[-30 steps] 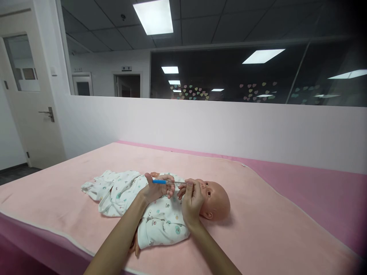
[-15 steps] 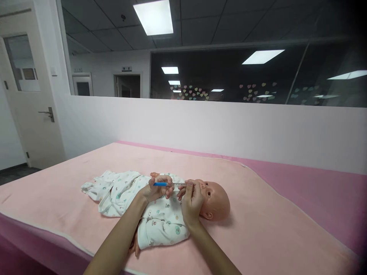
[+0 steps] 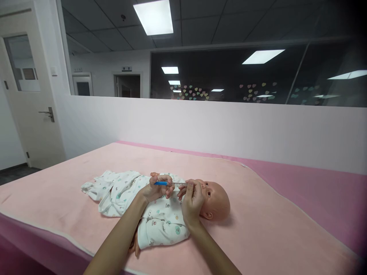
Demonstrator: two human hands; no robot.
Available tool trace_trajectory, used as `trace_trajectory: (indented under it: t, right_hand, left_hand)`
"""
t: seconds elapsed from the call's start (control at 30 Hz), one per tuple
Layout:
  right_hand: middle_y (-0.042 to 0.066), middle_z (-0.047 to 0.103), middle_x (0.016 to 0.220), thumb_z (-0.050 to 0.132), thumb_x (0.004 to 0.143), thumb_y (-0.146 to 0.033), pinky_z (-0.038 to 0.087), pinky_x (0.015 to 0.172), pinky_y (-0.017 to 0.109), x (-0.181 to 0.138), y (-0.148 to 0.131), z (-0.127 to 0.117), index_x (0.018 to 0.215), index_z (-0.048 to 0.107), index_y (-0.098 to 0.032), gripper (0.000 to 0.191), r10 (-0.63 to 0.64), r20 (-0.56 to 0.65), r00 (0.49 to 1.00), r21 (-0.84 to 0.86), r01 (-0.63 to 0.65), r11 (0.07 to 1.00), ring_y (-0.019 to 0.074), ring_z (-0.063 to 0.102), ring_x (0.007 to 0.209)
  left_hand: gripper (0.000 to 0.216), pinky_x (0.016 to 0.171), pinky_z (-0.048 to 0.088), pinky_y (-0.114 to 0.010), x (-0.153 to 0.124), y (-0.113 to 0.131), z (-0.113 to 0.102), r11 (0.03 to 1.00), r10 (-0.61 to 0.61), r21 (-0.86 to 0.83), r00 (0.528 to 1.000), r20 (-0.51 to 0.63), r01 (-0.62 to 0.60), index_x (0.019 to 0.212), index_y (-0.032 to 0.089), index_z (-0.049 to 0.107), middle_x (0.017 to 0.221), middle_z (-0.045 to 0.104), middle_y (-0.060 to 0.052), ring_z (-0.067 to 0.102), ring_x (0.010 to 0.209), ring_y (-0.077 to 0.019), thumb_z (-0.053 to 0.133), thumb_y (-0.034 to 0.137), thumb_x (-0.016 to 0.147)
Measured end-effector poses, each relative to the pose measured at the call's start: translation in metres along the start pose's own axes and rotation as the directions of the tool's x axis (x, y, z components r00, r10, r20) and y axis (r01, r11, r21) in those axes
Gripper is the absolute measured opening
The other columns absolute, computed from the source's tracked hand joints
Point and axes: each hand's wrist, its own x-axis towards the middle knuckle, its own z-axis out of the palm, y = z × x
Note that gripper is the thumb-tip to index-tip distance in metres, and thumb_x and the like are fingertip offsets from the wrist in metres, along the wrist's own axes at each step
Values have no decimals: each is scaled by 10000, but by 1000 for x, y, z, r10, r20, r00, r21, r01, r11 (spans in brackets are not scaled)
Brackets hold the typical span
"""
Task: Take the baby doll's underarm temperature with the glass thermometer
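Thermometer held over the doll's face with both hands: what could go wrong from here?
1. The thermometer is thin and pinched only at its ends, by the left hand and the right hand; a slip could drop it onto the doll.
2. Its tip sits close to the doll's face, so a sudden push might poke the eye or nose.
3. If it falls, it could roll on the pink mat towards the table edge.

Both forearms cut off by bottom edge. Doll: torso partly hidden behind left hand & right hand. Thin blue-ended stick too small to identify; far end lost in right grip. Bed: near corners run out of frame.
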Motion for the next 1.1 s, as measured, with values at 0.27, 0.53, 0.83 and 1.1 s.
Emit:
trace_trajectory:
  t: [0.27,0.53,0.83,1.1]
  right_hand:
    - [-28,545,583,375,868,-369,401,359,198,1,-1,-1,799,459,-173,224,2,-21,1000,-9,-2,1000,80,483,396]
    - [-31,542,570,375,866,-380,402,363,201,1,-2,-1,793,460,-171,237,0,-17,1000,-28,-1,1000,82,484,391]
    - [-20,545,583,373,863,-393,400,367,215,-1,-1,0,790,455,-181,240,16,3,1000,-25,-16,1000,93,484,393]
    - [-17,547,585,368,861,-407,399,378,224,-2,-1,0,791,452,-183,249,24,18,1000,-29,-23,999,99,483,400]
  left_hand:
    - [462,452,346,-209,2,-2,0,998,29,-59,999,-40,-32,755,141,571,534,379,32,384,470,-81,556,589,642]
    - [462,445,367,-213,4,-2,1,996,64,-58,994,-88,-69,731,117,630,570,412,9,402,489,-84,570,566,636]
    - [482,445,380,-214,4,2,8,994,72,-76,989,-130,-82,693,111,649,637,467,-16,428,494,-79,563,582,628]
    - [486,437,363,-221,4,1,6,991,84,-94,990,-117,-95,692,109,646,598,439,2,399,466,-72,574,584,620]
